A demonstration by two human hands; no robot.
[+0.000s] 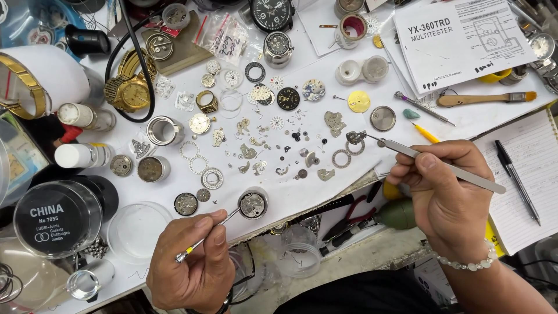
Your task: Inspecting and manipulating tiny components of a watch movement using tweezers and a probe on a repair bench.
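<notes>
Left hand (195, 264), nearest the lens, fingers pinched together on a slim screwdriver (208, 234); tip touches the round watch movement (253, 204) at the counter's (302, 192) near edge, seemingly steadying it. Right hand (447, 200) clamps steel tweezers (430, 161), tips gripping a small bridge plate (353, 137) above the scattered gears (279, 154), laid apart on white paper so each stays visible.
</notes>
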